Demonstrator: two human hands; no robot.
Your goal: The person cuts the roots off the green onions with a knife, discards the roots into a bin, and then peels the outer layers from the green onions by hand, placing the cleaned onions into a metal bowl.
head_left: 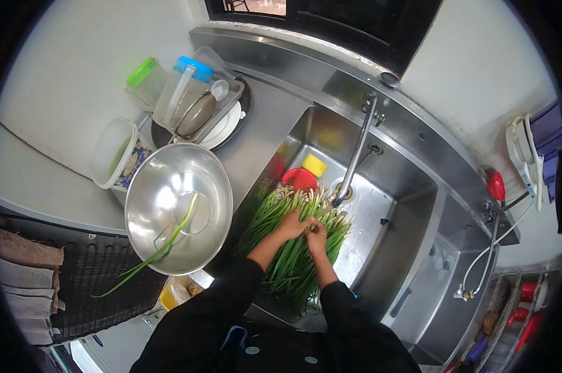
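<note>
A big heap of green onions (299, 267) lies in the steel sink basin (411, 214), white root ends towards the back and green leaves towards me. My left hand (291, 225) and my right hand (317, 235) meet over the root end of the heap. Both hands are closed, fingertips pinched close together on a green onion, though the fingers hide much of it. One loose green onion (180, 231) rests in a large steel bowl (216, 186) left of the sink, its leaves hanging over the rim.
Behind the heap sit a red round container (299, 179) and a yellow sponge (314, 165). The faucet (359, 152) reaches over the basin. Pitchers (178, 93), a strainer (197, 116) and a white tub (114, 152) stand on the left counter. A second basin (446, 267) is at right.
</note>
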